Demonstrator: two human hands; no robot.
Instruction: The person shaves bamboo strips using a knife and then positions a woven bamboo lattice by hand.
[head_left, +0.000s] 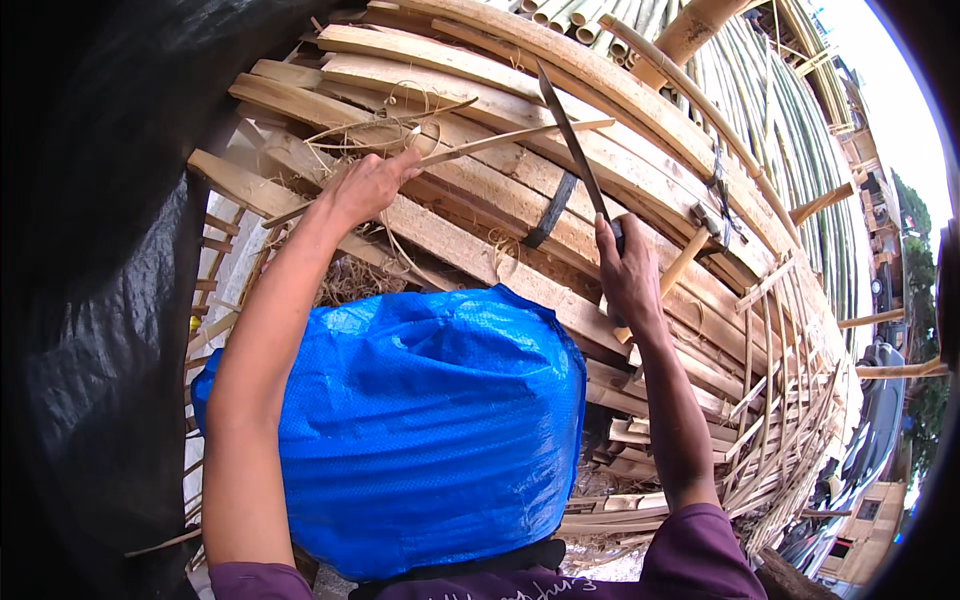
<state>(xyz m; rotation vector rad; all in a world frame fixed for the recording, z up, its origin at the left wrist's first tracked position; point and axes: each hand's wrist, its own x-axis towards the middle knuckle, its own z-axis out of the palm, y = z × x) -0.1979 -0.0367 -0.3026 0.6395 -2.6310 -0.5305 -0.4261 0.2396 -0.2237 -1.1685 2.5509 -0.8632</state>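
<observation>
My left hand [365, 188] is closed on a thin bamboo strip [515, 138], whose free end points right over the stacked wood. My right hand [630, 262] grips a long knife [570, 130] by its dark handle. The blade rises up and to the left, its edge crossing near the strip's right part; whether they touch I cannot tell. Curled shavings [405, 105] lie around my left hand. Just right of my right hand, a hammer [685, 262] with a pale wooden handle rests on the boards.
Long wooden boards [470, 235] run across in front of me, with a black strap [550, 210] around some. A blue woven plastic sheet [430, 430] covers my lap. Split bamboo strips [790, 430] pile at right; bamboo poles [800, 200] lie beyond. A dark tarp [110, 300] hangs at left.
</observation>
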